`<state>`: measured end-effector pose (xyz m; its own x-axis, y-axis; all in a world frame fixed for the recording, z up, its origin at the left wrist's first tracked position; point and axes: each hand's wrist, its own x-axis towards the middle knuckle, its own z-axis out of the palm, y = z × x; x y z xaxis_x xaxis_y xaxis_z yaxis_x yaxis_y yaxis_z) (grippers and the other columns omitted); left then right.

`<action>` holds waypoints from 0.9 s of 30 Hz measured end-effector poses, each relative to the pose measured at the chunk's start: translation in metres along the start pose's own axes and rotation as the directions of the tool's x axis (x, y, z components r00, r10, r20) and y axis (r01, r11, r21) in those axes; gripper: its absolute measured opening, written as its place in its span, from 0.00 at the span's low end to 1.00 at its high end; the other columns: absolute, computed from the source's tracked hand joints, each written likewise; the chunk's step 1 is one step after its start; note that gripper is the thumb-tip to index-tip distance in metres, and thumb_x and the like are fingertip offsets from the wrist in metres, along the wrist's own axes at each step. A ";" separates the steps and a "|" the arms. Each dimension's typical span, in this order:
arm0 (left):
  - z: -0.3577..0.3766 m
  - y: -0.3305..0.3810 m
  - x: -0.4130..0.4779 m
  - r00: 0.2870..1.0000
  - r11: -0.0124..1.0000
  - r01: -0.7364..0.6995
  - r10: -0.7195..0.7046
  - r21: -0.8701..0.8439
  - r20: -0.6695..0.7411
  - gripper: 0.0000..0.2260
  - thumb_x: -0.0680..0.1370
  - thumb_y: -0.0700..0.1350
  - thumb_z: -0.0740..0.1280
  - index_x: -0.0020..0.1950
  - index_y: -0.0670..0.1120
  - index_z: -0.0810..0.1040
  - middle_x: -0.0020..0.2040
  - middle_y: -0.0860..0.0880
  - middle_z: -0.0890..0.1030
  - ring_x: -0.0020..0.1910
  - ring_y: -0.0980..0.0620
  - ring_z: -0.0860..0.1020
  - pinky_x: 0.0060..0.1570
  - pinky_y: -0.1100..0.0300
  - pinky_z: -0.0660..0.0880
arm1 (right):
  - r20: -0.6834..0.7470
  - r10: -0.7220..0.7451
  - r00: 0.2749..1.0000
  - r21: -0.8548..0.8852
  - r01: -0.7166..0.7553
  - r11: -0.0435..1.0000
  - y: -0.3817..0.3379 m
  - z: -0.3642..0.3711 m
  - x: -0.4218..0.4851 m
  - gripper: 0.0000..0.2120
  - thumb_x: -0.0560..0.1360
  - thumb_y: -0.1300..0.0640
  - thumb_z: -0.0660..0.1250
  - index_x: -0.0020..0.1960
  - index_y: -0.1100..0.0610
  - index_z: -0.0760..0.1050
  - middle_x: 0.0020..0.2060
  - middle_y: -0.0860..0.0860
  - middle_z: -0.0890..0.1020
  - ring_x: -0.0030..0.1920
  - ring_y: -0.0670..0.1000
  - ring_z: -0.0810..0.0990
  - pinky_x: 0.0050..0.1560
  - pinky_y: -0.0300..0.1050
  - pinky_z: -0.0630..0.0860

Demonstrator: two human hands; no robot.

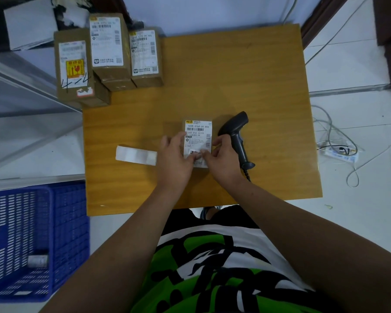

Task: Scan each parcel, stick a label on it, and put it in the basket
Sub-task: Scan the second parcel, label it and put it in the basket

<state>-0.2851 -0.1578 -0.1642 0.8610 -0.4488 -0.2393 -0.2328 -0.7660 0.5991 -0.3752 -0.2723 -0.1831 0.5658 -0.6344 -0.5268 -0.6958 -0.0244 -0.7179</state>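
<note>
A small brown parcel (199,132) with a white shipping label lies in the middle of the wooden table (246,75). A small white sticker with black characters (195,152) sits on its near end. My left hand (175,157) lies on the parcel's left side, fingers touching the sticker. My right hand (221,158) pinches the sticker's right edge against the parcel. The black barcode scanner (236,134) lies on the table just right of the parcel. A white strip of label backing (136,155) lies to the left. The blue basket (34,242) stands on the floor at lower left.
Three labelled brown parcels (108,53) stand at the table's far left corner. A glass-topped counter (20,91) is at the left. Cables and a power strip (339,152) lie on the floor at the right. One small item (37,260) lies inside the basket.
</note>
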 end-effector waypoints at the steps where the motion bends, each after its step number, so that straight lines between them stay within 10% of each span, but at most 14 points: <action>1: 0.000 -0.001 -0.001 0.999 0.994 0.022 -0.017 0.103 -0.043 0.31 0.70 0.54 0.81 0.71 0.51 0.78 0.57 0.48 0.77 0.55 0.47 0.79 0.53 0.50 0.80 | 0.015 0.007 1.000 -0.014 -0.006 1.000 0.003 0.000 0.001 0.17 0.80 0.51 0.71 0.60 0.57 0.68 0.39 0.45 0.77 0.39 0.42 0.78 0.31 0.30 0.69; 7: -0.004 0.000 -0.006 0.933 0.898 0.358 -0.351 -0.257 0.075 0.15 0.76 0.55 0.77 0.59 0.50 0.88 0.51 0.52 0.88 0.51 0.53 0.85 0.44 0.64 0.76 | 0.134 -0.065 0.989 -0.150 0.085 0.985 0.005 0.001 -0.008 0.25 0.81 0.39 0.63 0.72 0.51 0.68 0.63 0.52 0.77 0.59 0.50 0.79 0.56 0.49 0.80; 13: -0.053 0.000 -0.025 0.897 0.777 0.266 -0.417 -0.570 -0.150 0.15 0.78 0.50 0.76 0.62 0.46 0.86 0.50 0.55 0.87 0.46 0.68 0.83 0.42 0.76 0.76 | 0.207 -0.292 0.934 -0.151 0.325 0.933 -0.060 0.004 -0.027 0.28 0.79 0.39 0.68 0.73 0.53 0.68 0.64 0.53 0.74 0.67 0.52 0.73 0.60 0.51 0.76; 20: -0.162 -0.105 -0.115 0.630 0.422 0.125 -0.733 -0.898 -0.257 0.12 0.80 0.44 0.74 0.63 0.47 0.83 0.54 0.54 0.86 0.50 0.57 0.87 0.56 0.52 0.85 | 0.659 -0.370 0.655 -0.104 0.567 0.817 -0.169 0.142 -0.102 0.23 0.80 0.50 0.70 0.72 0.53 0.71 0.66 0.50 0.82 0.62 0.52 0.82 0.60 0.46 0.78; 27: -0.257 -0.243 -0.259 0.353 0.330 0.056 -0.889 -0.942 -0.291 0.10 0.81 0.45 0.71 0.61 0.54 0.85 0.55 0.57 0.88 0.56 0.51 0.86 0.63 0.45 0.81 | 0.922 -0.188 0.339 -0.115 0.702 0.703 -0.204 0.337 -0.254 0.21 0.78 0.48 0.69 0.70 0.51 0.76 0.64 0.49 0.84 0.61 0.52 0.82 0.63 0.48 0.77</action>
<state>-0.3353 0.2627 -0.0520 0.6427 0.6563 -0.3951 0.3971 0.1556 0.9045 -0.2279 0.1543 -0.0559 0.7302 0.5021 -0.4634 -0.1428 -0.5511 -0.8221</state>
